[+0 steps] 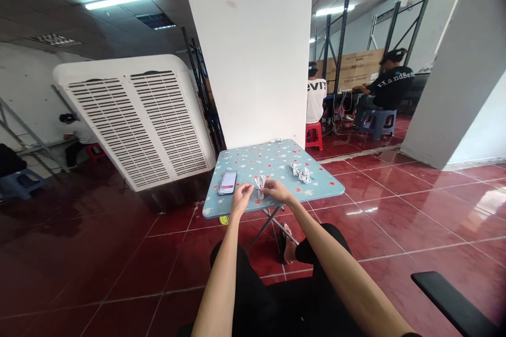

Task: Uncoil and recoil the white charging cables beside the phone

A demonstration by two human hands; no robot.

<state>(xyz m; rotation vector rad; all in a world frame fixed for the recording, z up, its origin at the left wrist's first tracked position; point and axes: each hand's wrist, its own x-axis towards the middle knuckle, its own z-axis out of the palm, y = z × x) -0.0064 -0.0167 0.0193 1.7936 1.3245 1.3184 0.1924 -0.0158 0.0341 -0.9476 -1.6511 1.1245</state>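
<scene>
The white cable coil lies near the counter's front edge, with the fingers of your left hand and right hand pinching it from either side. A phone lies just left, and a second cable bundle lies to the right.

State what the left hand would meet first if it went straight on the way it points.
Most likely the white cable bundle, just ahead of the left hand on the table; depth is unclear.

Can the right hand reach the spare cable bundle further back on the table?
Probably yes: the spare cable bundle lies just beyond the right hand, nothing between them; that hand is busy pinching the near cable.
</scene>
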